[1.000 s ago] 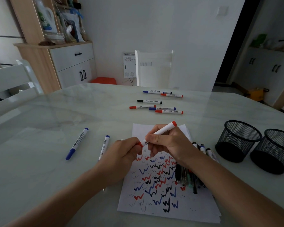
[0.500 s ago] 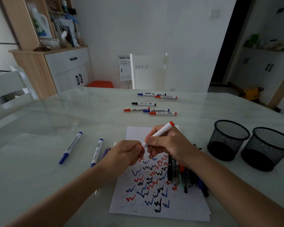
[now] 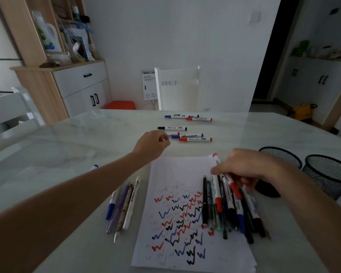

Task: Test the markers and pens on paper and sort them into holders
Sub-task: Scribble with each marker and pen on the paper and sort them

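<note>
My right hand (image 3: 246, 170) pinches a white marker with red ends (image 3: 217, 161) and holds it low over the pile of pens and markers (image 3: 224, 211) on the right edge of the scribbled paper (image 3: 177, 172). My left hand (image 3: 153, 144) is stretched out to the far group of markers (image 3: 194, 138). Its curled fingers are at the left end of a red-capped marker (image 3: 174, 133); whether they grip it is unclear. Two black mesh holders (image 3: 280, 153) (image 3: 332, 172) stand to the right, partly behind my right hand.
Several pens (image 3: 124, 203) lie left of the paper, and a blue-capped marker (image 3: 94, 167) peeks out behind my left forearm. More markers (image 3: 187, 117) lie near the table's far edge. A white chair (image 3: 177, 87) stands beyond the table.
My hands have separated. The left hand left the red marker and reached forward to the far markers. The right hand swung the red marker down and right onto the pile.
</note>
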